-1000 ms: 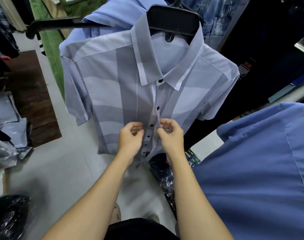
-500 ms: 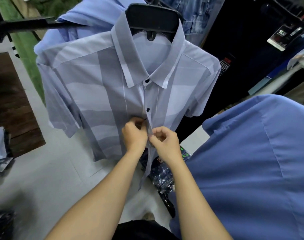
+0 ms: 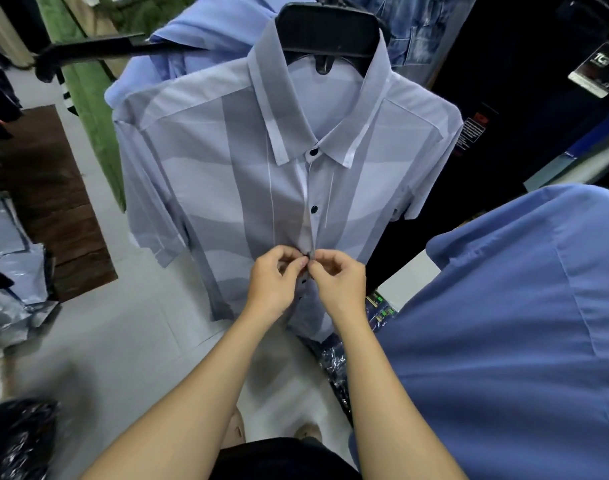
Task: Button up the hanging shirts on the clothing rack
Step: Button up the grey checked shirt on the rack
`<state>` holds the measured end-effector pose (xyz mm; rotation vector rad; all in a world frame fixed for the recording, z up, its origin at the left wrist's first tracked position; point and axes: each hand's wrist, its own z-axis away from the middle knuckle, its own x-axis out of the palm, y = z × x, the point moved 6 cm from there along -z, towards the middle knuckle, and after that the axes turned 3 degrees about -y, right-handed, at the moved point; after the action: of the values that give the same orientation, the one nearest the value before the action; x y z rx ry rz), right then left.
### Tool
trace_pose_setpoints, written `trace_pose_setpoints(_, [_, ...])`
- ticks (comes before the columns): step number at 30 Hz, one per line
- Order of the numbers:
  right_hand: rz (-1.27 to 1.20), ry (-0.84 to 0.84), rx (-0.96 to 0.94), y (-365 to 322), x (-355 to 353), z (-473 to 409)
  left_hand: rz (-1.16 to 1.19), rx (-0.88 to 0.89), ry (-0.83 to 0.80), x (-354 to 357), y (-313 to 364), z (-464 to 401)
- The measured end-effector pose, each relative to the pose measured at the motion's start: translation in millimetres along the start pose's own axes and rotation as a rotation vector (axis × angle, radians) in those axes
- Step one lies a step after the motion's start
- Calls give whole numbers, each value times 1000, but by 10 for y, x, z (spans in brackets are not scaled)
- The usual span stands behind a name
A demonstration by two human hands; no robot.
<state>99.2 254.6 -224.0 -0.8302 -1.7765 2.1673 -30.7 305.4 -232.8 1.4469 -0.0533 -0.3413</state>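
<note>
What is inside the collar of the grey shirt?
A black hanger fills the collar of the grey shirt. Its shoulders are covered by cloth.

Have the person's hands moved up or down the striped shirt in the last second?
Cannot tell: the camera itself shifted. Both hands pinch the placket just below the second button, much as before.
</note>
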Motion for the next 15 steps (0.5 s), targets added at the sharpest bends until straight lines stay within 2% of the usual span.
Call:
trace_pose_setpoints(8, [-167,-127,51,-8,82,29,-7,3,64,-120,39,42])
trace_pose_setpoints(12, [-316,-168,100,-39,86,52,26,2,30,-161,49,57])
trace_pose_setpoints(15, [-244,-150,61,-47,85,35,46,-33,33,-164,43,63])
